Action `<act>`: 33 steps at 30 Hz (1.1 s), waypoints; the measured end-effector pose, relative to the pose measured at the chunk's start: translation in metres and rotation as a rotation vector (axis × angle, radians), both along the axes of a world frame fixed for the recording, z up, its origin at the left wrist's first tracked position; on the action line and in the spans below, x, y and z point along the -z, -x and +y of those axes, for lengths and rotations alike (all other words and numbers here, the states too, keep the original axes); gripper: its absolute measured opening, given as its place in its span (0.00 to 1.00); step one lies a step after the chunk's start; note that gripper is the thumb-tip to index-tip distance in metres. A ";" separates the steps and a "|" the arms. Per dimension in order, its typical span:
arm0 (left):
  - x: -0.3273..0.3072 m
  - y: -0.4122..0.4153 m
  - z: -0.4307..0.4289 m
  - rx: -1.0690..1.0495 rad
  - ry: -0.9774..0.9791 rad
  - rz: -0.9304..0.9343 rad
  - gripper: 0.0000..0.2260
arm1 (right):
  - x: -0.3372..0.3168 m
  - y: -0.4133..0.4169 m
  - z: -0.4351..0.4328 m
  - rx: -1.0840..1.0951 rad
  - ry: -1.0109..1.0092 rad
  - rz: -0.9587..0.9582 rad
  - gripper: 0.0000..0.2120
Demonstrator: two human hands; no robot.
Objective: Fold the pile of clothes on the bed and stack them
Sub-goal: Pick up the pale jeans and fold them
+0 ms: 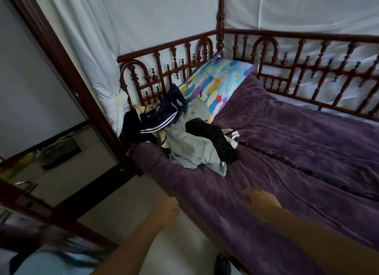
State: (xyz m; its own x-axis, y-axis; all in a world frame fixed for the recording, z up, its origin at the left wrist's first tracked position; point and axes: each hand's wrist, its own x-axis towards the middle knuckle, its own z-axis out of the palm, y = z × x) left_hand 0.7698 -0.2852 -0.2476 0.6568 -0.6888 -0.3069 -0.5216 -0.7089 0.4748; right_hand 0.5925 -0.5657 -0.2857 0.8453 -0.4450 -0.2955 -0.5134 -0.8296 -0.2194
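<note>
Both empty, left hand (166, 211) loosely curled, right hand (261, 205) spread, clothes pile (184, 135) stretched diagonally from railing (155, 73) onto bed (297, 151)

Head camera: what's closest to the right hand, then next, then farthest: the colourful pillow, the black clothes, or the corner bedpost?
1. The black clothes, on the right side of the pile, nearest the right hand.
2. The pillow, just behind the pile.
3. The corner bedpost, behind the pillow at the far corner.
</note>
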 end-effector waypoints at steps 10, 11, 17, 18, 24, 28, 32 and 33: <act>0.017 -0.187 -0.062 -0.007 -0.136 0.051 0.04 | 0.064 -0.189 -0.073 0.089 -0.180 0.127 0.18; 0.020 -0.205 -0.070 -0.023 -0.147 0.048 0.04 | 0.071 -0.207 -0.080 0.096 -0.192 0.129 0.19; 0.041 -0.282 -0.134 -0.018 -0.156 0.009 0.08 | 0.094 -0.290 -0.112 0.212 -0.249 0.135 0.21; 0.045 -0.291 -0.145 0.007 -0.157 0.017 0.07 | 0.098 -0.299 -0.118 0.221 -0.253 0.138 0.21; 0.074 -0.350 -0.213 0.194 -0.088 -0.079 0.06 | 0.111 -0.344 -0.147 0.366 -0.248 0.150 0.19; 0.103 -0.398 -0.262 0.329 -0.093 -0.181 0.09 | 0.116 -0.382 -0.166 0.467 -0.223 0.179 0.18; 0.138 -0.440 -0.286 0.457 -0.205 -0.177 0.15 | 0.129 -0.435 -0.175 0.540 -0.193 0.144 0.21; 0.148 -0.448 -0.285 0.487 -0.248 -0.148 0.17 | 0.135 -0.448 -0.174 0.551 -0.203 0.146 0.24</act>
State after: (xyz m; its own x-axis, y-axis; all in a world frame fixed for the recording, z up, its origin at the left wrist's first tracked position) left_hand 1.2178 -0.5705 -0.3953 0.3299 -0.8420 -0.4269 -0.8647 -0.4510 0.2211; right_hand 1.0404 -0.7400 -0.4207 0.4504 -0.7284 -0.5163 -0.8926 -0.3814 -0.2405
